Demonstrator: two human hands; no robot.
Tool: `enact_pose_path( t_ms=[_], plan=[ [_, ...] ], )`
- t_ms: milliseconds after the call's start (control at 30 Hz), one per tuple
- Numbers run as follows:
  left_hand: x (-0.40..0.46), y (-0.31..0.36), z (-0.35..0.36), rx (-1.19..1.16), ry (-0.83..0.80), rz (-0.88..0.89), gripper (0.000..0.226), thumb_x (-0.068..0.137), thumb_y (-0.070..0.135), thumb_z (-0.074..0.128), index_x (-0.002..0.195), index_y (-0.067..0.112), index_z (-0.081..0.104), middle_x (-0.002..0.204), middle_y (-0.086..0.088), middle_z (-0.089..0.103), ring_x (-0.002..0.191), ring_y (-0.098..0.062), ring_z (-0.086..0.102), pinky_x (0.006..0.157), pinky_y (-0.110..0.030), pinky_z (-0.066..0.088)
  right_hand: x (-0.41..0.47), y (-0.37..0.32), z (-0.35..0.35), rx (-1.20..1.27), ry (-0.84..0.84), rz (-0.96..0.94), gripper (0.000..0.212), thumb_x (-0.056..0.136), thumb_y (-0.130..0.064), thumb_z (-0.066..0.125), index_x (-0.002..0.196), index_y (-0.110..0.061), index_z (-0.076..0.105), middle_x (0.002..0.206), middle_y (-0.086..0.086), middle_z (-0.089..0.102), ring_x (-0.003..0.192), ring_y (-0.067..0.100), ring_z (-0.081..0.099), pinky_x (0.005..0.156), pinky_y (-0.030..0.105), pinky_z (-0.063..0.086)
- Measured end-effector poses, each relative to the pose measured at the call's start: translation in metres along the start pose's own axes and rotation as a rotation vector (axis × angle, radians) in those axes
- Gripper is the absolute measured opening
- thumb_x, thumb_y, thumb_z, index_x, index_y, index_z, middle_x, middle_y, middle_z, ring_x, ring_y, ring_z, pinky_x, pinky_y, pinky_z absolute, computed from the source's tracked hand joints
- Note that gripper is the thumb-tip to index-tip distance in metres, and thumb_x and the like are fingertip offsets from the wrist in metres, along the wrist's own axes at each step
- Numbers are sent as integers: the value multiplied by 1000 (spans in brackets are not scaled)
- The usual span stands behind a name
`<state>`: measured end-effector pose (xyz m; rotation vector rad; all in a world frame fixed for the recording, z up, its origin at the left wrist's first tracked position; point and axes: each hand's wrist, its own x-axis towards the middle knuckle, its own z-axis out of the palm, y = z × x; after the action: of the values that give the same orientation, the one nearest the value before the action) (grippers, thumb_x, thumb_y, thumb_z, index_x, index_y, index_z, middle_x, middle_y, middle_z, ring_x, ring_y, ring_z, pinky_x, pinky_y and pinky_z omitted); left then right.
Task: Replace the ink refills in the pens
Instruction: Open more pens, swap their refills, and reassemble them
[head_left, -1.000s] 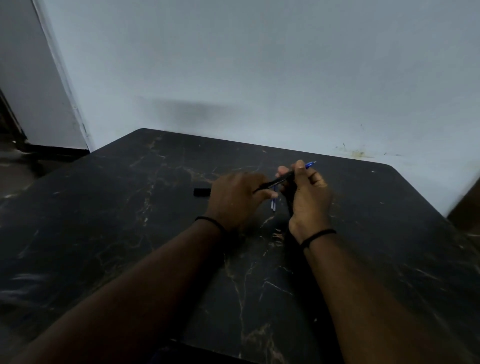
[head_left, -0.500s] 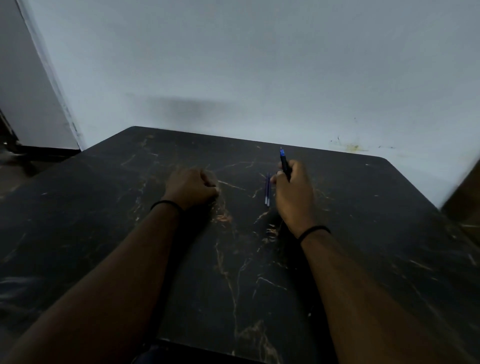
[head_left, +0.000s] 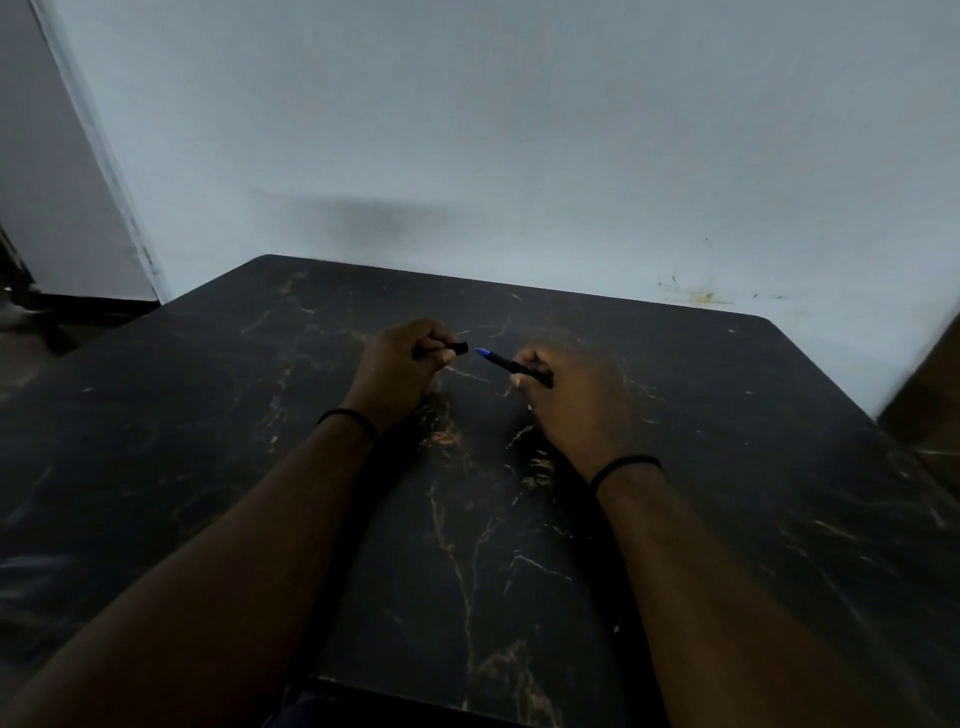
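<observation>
My right hand (head_left: 574, 400) grips a black pen body (head_left: 514, 366) with a blue tip that points left and slightly away. My left hand (head_left: 400, 371) is closed around a short black pen cap (head_left: 453, 348), whose open end faces the blue tip. A small gap separates cap and tip. Both hands hover just above the black marble table (head_left: 208, 441). The loose blue refills seen earlier are hidden, probably behind my right hand.
A pale wall (head_left: 519, 156) rises right behind the table's far edge. The table's left edge drops off to a dark floor (head_left: 31, 332). A brown object (head_left: 930, 400) stands at the right border.
My left hand picked up the black cap from the table and brought it toward the pen. My right hand tilted the pen from upright to pointing left at the cap.
</observation>
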<state>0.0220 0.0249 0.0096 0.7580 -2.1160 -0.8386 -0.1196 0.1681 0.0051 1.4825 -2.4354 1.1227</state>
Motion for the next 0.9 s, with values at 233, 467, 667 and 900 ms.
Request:
enact_pose_path(
  t_ms=[233,467,667,900],
  plan=[
    [1,-3,0,-18,-27,81,17,84,3,73,98,13,72,95,-12,74,85,-31,70,74,-32,58,0,3,-2,-2,10,-43,10,91,-28,68,100,-31,72,82,-17,58,76,5,52,60,14,33],
    [1,-4,4,-126,-136,98,22,84,0,72,105,7,70,102,-11,74,88,-8,68,78,-12,54,-3,2,-2,42,21,-96,18,86,-26,74,103,-30,76,94,-11,71,80,4,54,65,16,38],
    [3,1,8,-297,-36,-180,42,100,44,47,97,7,66,72,-7,67,45,-3,52,44,-16,42,-4,-2,-2,84,77,-109,16,86,-23,75,101,-28,76,92,-11,71,78,3,55,65,12,37],
    [3,2,17,-129,-32,-125,57,103,49,34,58,19,52,50,4,48,44,-11,44,51,-24,38,-4,-5,1,139,64,-147,8,90,-29,69,96,-28,74,86,-12,69,77,5,59,65,19,43]
  ],
)
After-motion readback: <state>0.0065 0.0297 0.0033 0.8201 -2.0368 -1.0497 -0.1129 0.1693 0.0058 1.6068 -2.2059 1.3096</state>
